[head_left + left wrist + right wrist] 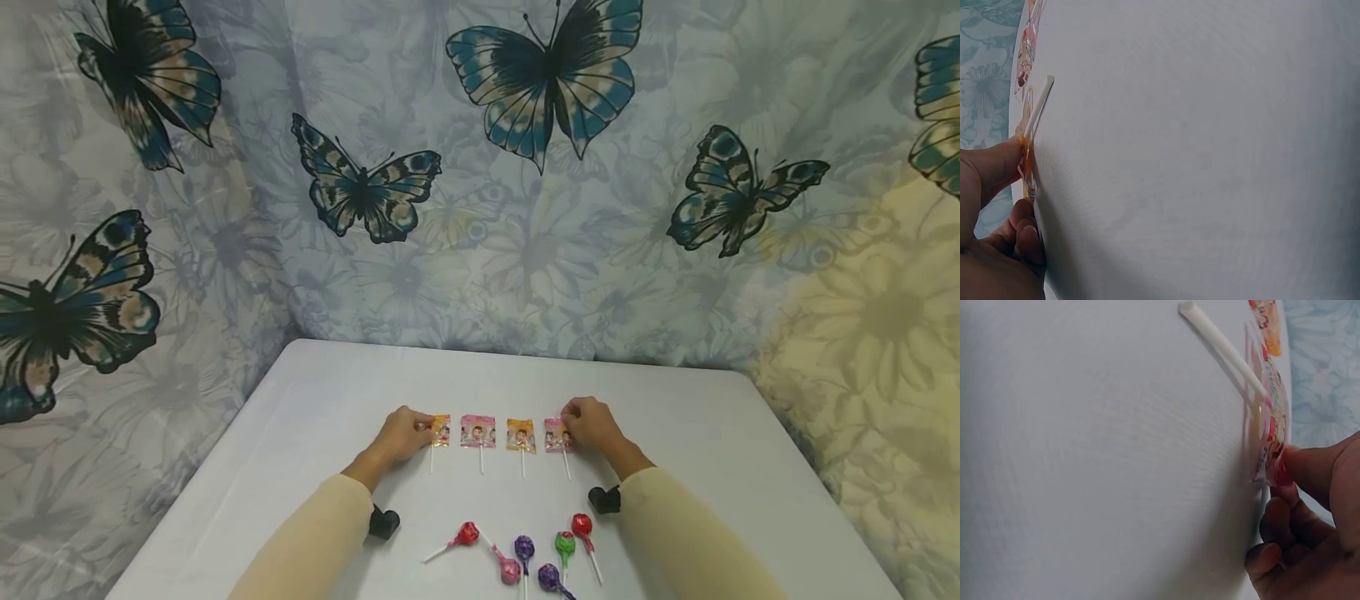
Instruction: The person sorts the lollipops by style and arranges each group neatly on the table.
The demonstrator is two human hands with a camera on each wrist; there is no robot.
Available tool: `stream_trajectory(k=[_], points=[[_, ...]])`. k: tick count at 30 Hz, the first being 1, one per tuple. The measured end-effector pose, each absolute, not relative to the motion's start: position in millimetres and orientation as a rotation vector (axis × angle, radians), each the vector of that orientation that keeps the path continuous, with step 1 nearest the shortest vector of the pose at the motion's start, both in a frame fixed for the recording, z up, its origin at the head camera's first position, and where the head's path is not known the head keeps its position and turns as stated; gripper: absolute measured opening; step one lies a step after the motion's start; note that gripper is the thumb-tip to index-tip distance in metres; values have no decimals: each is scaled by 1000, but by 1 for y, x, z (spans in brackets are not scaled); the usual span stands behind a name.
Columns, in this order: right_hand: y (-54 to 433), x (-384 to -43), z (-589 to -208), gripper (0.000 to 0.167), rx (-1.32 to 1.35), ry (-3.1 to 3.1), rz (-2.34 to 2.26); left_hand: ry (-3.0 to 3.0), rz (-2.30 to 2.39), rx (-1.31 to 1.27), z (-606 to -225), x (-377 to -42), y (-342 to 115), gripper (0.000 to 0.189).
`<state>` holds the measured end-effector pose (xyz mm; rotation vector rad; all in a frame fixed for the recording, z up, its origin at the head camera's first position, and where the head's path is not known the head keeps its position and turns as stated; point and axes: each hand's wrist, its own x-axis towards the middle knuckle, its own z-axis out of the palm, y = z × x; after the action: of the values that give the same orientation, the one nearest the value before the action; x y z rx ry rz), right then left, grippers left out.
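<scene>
In the head view, flat-wrapped lollipops lie in a row on the white table, sticks toward the person. My left hand (pixel 405 433) is at the row's left end, pinching the edge of an orange-wrapped lollipop (pixel 442 431) between thumb and fingers. At the right end, my right hand (pixel 592 425) pinches the corner of a pink-wrapped lollipop (pixel 555 435). Between them lie another pink lollipop (pixel 477 431) and another orange one (pixel 521 435). The left wrist view shows the thumb over the orange wrapper (pixel 1027 169); in the right wrist view, thumb and fingertip meet at the pink wrapper (pixel 1275 425).
Nearer the person, several round lollipops lie scattered on the table (pixel 315 383), among them a red one (pixel 468 533), a green one (pixel 565 544) and a purple one (pixel 524 547). A butterfly-patterned cloth (pixel 510 275) hangs behind the table's far edge.
</scene>
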<state>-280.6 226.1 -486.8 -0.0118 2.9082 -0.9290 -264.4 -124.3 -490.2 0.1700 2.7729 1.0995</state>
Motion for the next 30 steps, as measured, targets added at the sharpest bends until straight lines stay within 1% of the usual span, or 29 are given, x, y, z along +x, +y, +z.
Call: stream_trajectory(k=[3, 10, 22, 27, 30], points=[[224, -281, -491, 6, 19, 2922, -905, 2759, 1100, 168, -489, -264, -126, 31], [218, -283, -495, 5, -11, 2964, -892, 2776, 1102, 135, -489, -264, -132, 30], [218, -271, -504, 5, -10, 2976, -899, 2750, 1144, 126, -499, -259, -134, 28], [224, -270, -501, 4, -45, 2982, -904, 2743, 1136, 128, -498, -259, -129, 27], [230, -275, -493, 5, -74, 2995, -907, 2752, 1128, 138, -491, -266, -124, 27]])
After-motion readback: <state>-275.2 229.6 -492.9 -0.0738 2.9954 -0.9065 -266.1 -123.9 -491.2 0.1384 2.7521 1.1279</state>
